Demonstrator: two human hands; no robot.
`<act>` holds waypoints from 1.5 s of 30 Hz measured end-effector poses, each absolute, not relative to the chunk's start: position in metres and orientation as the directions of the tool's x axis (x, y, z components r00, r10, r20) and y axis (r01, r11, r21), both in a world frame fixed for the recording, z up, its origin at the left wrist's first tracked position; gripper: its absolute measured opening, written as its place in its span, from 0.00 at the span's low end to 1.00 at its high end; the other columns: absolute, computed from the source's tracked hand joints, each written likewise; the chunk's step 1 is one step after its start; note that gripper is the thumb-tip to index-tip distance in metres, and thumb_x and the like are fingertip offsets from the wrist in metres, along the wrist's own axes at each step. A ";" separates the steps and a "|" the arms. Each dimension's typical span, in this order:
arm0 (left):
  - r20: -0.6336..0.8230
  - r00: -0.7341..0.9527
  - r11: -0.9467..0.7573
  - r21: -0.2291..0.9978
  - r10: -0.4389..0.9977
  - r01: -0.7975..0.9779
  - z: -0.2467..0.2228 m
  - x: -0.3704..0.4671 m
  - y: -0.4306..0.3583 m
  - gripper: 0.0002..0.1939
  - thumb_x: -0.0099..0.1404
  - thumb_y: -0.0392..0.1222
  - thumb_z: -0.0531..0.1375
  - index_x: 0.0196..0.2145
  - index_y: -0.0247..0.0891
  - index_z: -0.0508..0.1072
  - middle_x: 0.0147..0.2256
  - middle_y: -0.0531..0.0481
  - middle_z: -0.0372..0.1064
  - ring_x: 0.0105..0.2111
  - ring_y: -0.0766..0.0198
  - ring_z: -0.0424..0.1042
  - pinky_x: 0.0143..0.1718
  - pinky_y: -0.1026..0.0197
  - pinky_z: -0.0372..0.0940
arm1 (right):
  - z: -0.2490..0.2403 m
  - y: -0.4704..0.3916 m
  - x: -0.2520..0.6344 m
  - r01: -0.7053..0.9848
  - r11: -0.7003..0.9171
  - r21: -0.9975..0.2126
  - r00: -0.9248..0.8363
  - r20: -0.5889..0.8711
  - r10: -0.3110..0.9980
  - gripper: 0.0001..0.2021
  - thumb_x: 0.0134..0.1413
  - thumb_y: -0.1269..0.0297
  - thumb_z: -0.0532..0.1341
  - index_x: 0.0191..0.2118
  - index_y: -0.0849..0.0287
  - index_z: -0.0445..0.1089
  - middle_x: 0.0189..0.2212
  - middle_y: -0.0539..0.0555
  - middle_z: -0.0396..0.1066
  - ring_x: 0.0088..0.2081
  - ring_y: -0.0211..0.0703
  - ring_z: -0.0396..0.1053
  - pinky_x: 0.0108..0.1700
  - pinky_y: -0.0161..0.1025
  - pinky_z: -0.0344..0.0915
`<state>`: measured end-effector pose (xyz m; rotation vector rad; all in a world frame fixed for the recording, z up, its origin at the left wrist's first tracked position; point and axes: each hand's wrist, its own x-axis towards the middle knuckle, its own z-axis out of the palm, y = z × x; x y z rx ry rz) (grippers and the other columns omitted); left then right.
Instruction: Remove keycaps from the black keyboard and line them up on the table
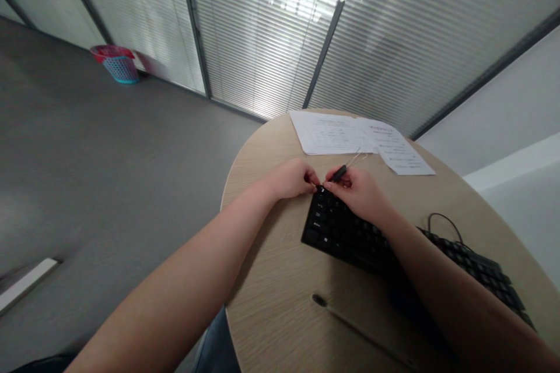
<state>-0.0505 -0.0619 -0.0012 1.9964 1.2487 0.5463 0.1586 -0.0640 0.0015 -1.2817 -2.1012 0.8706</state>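
Note:
A black keyboard (345,239) lies at an angle on the round wooden table, its right part hidden under my right forearm. My right hand (356,189) is closed around the black handle of a wire keycap puller (338,173), whose thin wire loops stick out toward the papers. Its fingertips are at the keyboard's far left corner. There my left hand (300,179) has its fingers pinched together, almost meeting the right fingertips. Whatever lies between the left fingers is too small to make out.
A thin brush (350,323) with a dark head lies nearer me on the table (271,256). Printed papers (332,134) lie at the far edge. A black cable (446,218) curls behind the keyboard. A red and blue basket (120,67) stands on the floor by the blinds.

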 end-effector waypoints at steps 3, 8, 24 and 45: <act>-0.032 0.436 -0.275 0.734 0.899 0.621 0.001 -0.049 -0.063 0.08 0.58 0.37 0.64 0.34 0.38 0.83 0.28 0.51 0.77 0.28 0.63 0.71 0.30 0.62 0.59 | 0.002 -0.065 0.158 0.527 0.332 -0.782 -0.407 0.111 0.907 0.10 0.54 0.58 0.65 0.38 0.57 0.70 0.34 0.55 0.77 0.36 0.46 0.75 0.41 0.44 0.71; -0.044 0.414 -0.259 0.720 0.909 0.644 0.002 -0.047 -0.063 0.06 0.58 0.37 0.65 0.33 0.37 0.82 0.27 0.51 0.76 0.28 0.63 0.71 0.29 0.62 0.59 | 0.004 -0.068 0.158 0.550 0.382 -0.743 -0.435 0.136 0.890 0.08 0.56 0.58 0.64 0.37 0.57 0.71 0.33 0.54 0.76 0.35 0.46 0.74 0.40 0.43 0.69; -0.054 0.431 -0.262 0.725 0.900 0.637 0.004 -0.046 -0.064 0.06 0.58 0.34 0.65 0.35 0.36 0.82 0.27 0.53 0.76 0.28 0.64 0.71 0.30 0.63 0.59 | 0.002 -0.065 0.160 0.530 0.324 -0.784 -0.409 0.098 0.907 0.10 0.53 0.57 0.65 0.37 0.57 0.70 0.31 0.53 0.77 0.33 0.46 0.76 0.39 0.44 0.71; -0.049 0.432 -0.268 0.720 0.900 0.640 0.003 -0.045 -0.064 0.07 0.59 0.33 0.66 0.36 0.36 0.82 0.30 0.52 0.78 0.30 0.63 0.73 0.32 0.63 0.61 | 0.006 -0.071 0.160 0.556 0.401 -0.728 -0.417 0.173 0.892 0.08 0.54 0.59 0.65 0.36 0.57 0.72 0.31 0.53 0.78 0.34 0.47 0.76 0.39 0.43 0.71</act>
